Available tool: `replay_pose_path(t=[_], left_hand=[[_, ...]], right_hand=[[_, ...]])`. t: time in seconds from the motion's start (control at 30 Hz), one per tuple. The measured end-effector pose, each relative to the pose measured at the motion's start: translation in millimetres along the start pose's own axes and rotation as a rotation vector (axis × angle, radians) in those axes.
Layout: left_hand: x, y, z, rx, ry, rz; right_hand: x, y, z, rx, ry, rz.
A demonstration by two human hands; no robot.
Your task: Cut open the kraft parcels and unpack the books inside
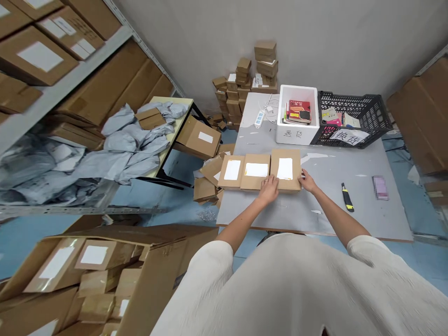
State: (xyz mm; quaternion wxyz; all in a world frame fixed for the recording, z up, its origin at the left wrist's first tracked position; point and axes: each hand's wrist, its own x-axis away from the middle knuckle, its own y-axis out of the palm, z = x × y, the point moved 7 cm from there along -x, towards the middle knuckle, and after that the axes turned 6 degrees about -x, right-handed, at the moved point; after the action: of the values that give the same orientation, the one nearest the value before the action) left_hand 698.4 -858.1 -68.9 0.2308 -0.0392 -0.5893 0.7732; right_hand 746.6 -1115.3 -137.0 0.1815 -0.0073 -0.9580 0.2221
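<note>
Three small brown cardboard boxes with white labels lie in a row on the grey table: a left box (231,183), a middle box (247,182) and a larger right box (295,161). My left hand (269,189) is closed at the near left corner of the right box, its fingers at the seam and partly over the middle box. At the right box's other side, my right hand (308,181) grips its edge with bent fingers. The right box sits between my two hands. A black and yellow utility knife (347,198) lies to the right.
On the grey table (325,179) stand a white foam box (294,136) with books and a black crate (376,112). A power strip (259,118) and a purple bundle (380,187) lie there too. Stacked parcels, a shelf and a large carton (168,261) surround the left side.
</note>
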Motion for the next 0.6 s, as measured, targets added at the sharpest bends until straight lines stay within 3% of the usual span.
replay_pose_path(t=[0.13,0.27,0.43,0.6], left_hand=[[-7.1,3.8,-5.4,0.031,0.010,0.009],[-14.5,4.3,7.8,0.036,0.048,0.013],[-17.0,11.2,49.8,0.009,0.140,-0.041],[-19.7,24.3,107.6,-0.027,0.271,-0.070]], right_hand=[[25.1,0.3,12.7,-0.012,0.037,0.013],[38.9,-6.8,15.6,-0.030,-0.008,0.006],[46.0,-47.9,27.1,0.044,-0.015,0.133],[51.0,-100.1,54.4,0.095,0.008,0.244]])
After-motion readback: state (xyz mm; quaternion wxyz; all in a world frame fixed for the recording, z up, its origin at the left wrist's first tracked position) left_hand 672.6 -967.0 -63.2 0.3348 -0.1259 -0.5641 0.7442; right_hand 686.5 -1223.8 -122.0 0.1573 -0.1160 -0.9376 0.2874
